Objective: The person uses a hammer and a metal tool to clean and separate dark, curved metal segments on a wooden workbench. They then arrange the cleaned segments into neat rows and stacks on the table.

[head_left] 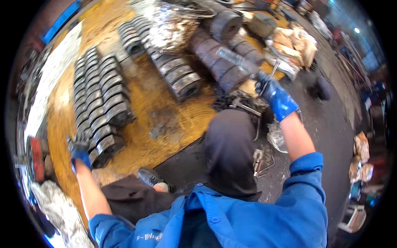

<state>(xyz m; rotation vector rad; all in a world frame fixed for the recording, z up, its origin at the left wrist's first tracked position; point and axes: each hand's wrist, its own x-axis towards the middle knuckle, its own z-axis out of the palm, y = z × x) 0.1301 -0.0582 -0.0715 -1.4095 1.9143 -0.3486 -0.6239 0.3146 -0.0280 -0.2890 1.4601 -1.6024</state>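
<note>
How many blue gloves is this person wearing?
2. The left glove rests by the rows of metal rings at lower left; the right glove is raised at upper right, gripping a metal bar.

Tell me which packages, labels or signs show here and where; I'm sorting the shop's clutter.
Tan sacks: top right, beyond the right hand; lumpy, brown and cream.
Wrapped bundles: right edge, on the dark floor; crumpled, tan and pale.
Blue strip: top left; long, flat, possibly a sign, too blurred to tell.
No screens.
</note>
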